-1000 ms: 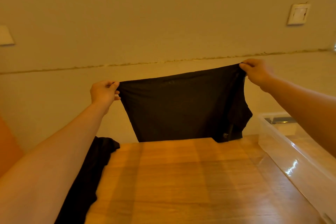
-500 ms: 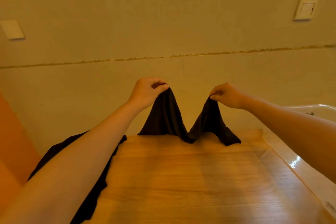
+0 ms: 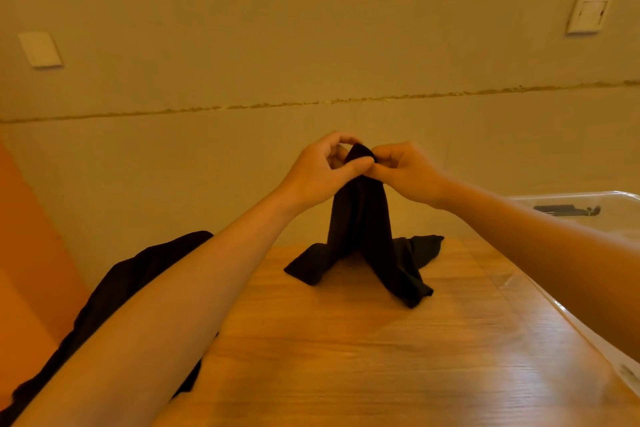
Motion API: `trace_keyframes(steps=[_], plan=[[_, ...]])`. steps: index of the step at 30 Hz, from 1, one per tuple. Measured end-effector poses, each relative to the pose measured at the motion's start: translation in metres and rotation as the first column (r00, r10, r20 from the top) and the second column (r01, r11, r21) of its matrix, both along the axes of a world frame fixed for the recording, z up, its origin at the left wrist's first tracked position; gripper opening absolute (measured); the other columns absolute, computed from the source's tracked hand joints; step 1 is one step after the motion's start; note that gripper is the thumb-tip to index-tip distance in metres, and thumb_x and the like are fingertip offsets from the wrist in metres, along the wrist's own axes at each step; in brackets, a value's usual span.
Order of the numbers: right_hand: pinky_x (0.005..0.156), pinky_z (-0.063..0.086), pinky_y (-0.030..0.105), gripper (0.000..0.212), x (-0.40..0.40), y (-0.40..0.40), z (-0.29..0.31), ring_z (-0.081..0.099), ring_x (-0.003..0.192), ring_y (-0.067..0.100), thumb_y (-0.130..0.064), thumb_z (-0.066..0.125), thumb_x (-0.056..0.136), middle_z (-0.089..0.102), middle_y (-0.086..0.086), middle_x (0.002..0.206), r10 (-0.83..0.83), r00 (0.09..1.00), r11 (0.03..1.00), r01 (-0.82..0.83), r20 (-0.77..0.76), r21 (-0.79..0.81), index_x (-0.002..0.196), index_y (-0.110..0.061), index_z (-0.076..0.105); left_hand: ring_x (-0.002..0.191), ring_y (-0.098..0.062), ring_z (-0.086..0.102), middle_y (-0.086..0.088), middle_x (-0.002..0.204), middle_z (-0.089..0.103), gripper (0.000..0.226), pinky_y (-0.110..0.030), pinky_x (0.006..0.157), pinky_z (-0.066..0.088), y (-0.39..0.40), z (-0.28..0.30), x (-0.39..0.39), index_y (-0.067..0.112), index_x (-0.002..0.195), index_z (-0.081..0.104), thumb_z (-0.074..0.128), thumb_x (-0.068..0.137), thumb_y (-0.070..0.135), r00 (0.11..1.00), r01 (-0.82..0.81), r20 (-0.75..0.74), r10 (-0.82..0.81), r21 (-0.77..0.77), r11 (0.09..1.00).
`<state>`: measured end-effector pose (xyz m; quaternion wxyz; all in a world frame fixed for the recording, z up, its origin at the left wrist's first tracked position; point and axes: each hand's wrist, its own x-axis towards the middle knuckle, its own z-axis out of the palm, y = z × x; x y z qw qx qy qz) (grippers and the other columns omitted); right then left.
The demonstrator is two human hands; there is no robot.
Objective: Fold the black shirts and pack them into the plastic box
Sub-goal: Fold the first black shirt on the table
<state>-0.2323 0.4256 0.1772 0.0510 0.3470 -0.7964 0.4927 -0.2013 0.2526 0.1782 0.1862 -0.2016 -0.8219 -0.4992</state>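
- Hands raised above far end of wooden table (image 3: 363, 357), both forearms reaching forward and meeting in the middle.
- Left hand (image 3: 320, 172): fingers curled, thumb stretched to the right, pinching top of black shirt (image 3: 360, 236) from the left side.
- Right hand (image 3: 403, 172): fingers curled, pinching same top of shirt from the right side, knuckles just beside left thumb.
- Fingertips of both hands touching or nearly touching; small fold of cloth sticking up between them.
- Shirt hanging down from the fingers as narrow bunch, lower part spread on table in three flaps.
- Second black shirt (image 3: 114, 295) lying at left edge of table, partly hidden under left forearm, hanging over the edge.
- Plastic box (image 3: 588, 199) at right side of table, behind right forearm, with dark thing inside, too small to tell what.
- Two wall plates on wall behind.
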Motion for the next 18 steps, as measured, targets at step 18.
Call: trace_keyframes(steps=[18], plan=[[0.059, 0.045, 0.007, 0.011, 0.017, 0.035, -0.038, 0.061, 0.058, -0.002, -0.023, 0.057, 0.094, 0.066, -0.002, 0.063, -0.079, 0.997, 0.996, 0.078, 0.021, 0.035, 0.092, -0.020, 0.067, 0.088, -0.010, 0.063, 0.007, 0.091, 0.067, 0.009, -0.034, 0.078, 0.052, -0.011, -0.122, 0.011, 0.019, 0.098, 0.066, 0.058, 0.095, 0.022, 0.979, -0.179, 0.079, 0.186, -0.084, 0.980]])
